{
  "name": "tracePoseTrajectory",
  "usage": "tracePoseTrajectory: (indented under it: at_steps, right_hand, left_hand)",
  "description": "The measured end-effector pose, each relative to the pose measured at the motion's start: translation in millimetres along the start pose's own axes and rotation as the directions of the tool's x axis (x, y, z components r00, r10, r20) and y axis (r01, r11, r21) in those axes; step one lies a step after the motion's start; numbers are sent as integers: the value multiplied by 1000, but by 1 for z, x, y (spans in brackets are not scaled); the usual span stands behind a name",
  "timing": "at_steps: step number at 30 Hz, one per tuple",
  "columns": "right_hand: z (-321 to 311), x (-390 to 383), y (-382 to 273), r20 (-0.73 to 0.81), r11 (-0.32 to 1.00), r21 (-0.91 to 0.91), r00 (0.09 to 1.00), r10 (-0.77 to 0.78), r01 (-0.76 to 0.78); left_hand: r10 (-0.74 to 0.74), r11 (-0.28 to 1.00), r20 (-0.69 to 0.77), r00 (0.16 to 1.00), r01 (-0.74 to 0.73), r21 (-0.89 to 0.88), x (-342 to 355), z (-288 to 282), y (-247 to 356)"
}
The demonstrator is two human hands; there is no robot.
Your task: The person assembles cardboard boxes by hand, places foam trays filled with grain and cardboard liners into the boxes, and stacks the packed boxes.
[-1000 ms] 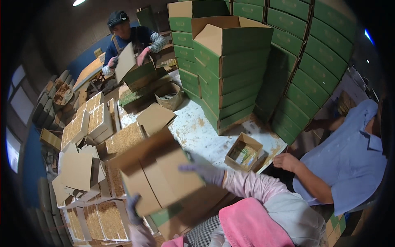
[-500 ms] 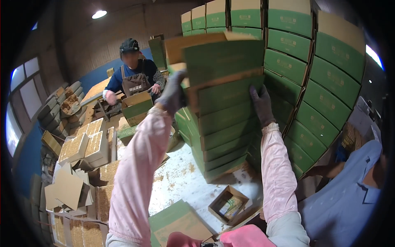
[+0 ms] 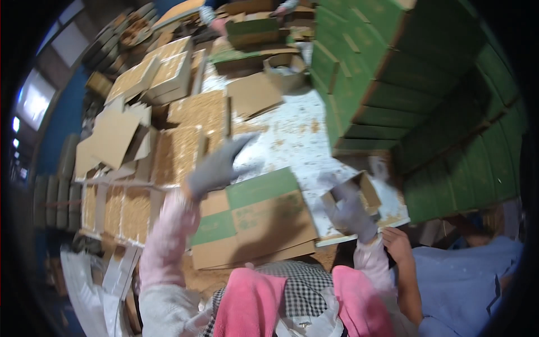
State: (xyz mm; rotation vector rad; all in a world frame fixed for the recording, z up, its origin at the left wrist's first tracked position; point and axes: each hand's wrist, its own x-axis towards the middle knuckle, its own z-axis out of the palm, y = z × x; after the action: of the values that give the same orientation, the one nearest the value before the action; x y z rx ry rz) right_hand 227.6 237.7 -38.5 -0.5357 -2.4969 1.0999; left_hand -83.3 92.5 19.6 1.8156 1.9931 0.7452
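My left hand (image 3: 216,168), in a grey glove, is held above the table with its fingers spread and nothing in it. Below it lies a flattened green and brown carton (image 3: 266,210). My right hand (image 3: 351,213), also gloved and blurred, is over a small open cardboard box (image 3: 368,194) with its fingers apart. Whether it touches the box I cannot tell. Beyond my right hand rises a tall stack of green cartons (image 3: 353,73), which neither hand touches.
White trays of tan granular material (image 3: 185,149) line the left, with loose cardboard sheets (image 3: 109,140) on them. Another person's bare hand (image 3: 397,244) is close to my right hand. At the far end, a person's hands flank an open green carton (image 3: 252,33).
Both hands have left the carton on top of the stack and come down toward me. The view has tilted downward. The nearby person's hand has come into sight beside my right hand.
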Motion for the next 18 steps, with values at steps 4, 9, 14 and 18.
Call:
tracePoseTrajectory:
  at_steps: [4,9,14,18]
  right_hand:
    - [128,-104,30,279,952,-280,938,204,-123]
    - [155,-136,42,-55,970,-132,979,197,-203]
    - [85,-65,-57,-144,997,-68,989,35,-45]
    - [43,28,-160,10,959,266,995,95,-94]
  left_hand:
    - [-715,699,406,569,597,393,-288,98,-71]
    - [-586,756,-76,807,578,306,-363,182,-50]
    - [-683,719,-28,730,665,-204,-346,76,-14]
    - [-109,958,-87,990,128,258,-323,-41,-13]
